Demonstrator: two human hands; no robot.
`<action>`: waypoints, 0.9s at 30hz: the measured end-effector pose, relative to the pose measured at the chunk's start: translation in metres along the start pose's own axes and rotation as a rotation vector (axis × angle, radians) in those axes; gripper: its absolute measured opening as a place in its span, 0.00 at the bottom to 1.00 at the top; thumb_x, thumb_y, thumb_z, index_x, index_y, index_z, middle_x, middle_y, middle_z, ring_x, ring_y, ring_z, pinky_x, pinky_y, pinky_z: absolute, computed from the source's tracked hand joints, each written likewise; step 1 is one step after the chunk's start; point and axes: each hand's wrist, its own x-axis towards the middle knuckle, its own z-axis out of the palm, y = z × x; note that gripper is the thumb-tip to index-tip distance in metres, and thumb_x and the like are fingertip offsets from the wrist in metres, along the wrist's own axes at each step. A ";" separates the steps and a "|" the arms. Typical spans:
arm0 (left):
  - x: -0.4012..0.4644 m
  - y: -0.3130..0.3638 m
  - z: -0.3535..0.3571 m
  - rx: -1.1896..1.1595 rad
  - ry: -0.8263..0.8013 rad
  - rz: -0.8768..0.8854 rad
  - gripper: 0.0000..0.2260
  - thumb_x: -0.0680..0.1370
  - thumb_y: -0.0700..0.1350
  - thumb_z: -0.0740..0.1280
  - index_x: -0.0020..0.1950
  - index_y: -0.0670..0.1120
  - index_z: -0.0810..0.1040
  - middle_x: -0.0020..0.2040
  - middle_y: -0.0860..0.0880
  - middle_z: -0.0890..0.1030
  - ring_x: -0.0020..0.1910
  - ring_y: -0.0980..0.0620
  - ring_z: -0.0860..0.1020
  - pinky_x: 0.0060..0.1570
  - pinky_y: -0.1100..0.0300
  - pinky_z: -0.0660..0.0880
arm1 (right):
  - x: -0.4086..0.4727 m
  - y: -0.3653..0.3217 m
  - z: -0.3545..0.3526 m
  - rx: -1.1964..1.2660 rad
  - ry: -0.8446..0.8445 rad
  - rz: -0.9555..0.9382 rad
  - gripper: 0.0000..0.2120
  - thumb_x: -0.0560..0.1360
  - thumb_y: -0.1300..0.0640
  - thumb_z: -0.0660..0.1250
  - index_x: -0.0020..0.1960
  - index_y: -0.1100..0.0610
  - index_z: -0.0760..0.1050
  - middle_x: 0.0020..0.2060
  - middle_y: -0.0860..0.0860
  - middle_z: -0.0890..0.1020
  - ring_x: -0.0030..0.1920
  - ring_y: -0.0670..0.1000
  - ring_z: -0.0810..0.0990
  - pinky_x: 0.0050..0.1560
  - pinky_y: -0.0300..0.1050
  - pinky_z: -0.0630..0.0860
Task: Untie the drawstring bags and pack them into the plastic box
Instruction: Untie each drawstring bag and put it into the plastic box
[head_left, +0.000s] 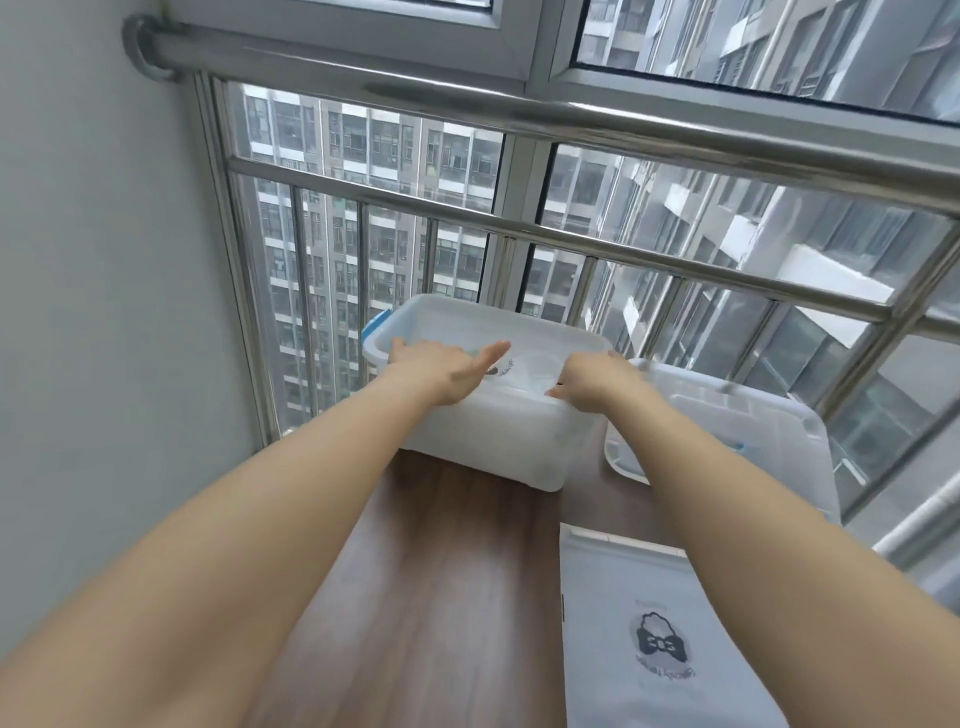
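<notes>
A brown wooden table (441, 597) stands by the window. A clear plastic box (488, 441) sits at its far end. The box's lid (737, 441) lies flat just beside it. A white drawstring bag (639, 639) lies flat near the front.

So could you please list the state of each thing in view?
plastic box: open, lid off, a bag inside
lid: lying flat beside the box
drawstring bag: flat on the table
left hand: fingers straight, over the box
right hand: reaching into the box
</notes>
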 end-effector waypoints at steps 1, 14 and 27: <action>0.001 0.000 -0.001 -0.004 -0.019 -0.005 0.39 0.75 0.68 0.34 0.66 0.48 0.74 0.63 0.43 0.75 0.66 0.42 0.68 0.72 0.41 0.46 | 0.002 -0.002 -0.001 -0.004 -0.038 -0.006 0.16 0.78 0.44 0.59 0.51 0.56 0.75 0.53 0.54 0.79 0.55 0.56 0.75 0.58 0.48 0.69; 0.006 -0.004 0.003 -0.162 0.132 0.044 0.22 0.80 0.60 0.51 0.47 0.44 0.74 0.45 0.46 0.78 0.53 0.43 0.76 0.61 0.46 0.63 | -0.008 -0.003 0.000 0.123 0.058 0.045 0.14 0.77 0.54 0.57 0.34 0.57 0.68 0.32 0.50 0.72 0.43 0.55 0.72 0.67 0.59 0.58; -0.096 0.053 0.015 -0.473 0.396 0.247 0.10 0.78 0.47 0.60 0.54 0.47 0.77 0.51 0.48 0.82 0.52 0.46 0.78 0.51 0.52 0.75 | -0.151 0.014 0.018 0.886 0.410 -0.102 0.14 0.77 0.59 0.61 0.61 0.55 0.77 0.58 0.52 0.80 0.58 0.50 0.76 0.60 0.42 0.69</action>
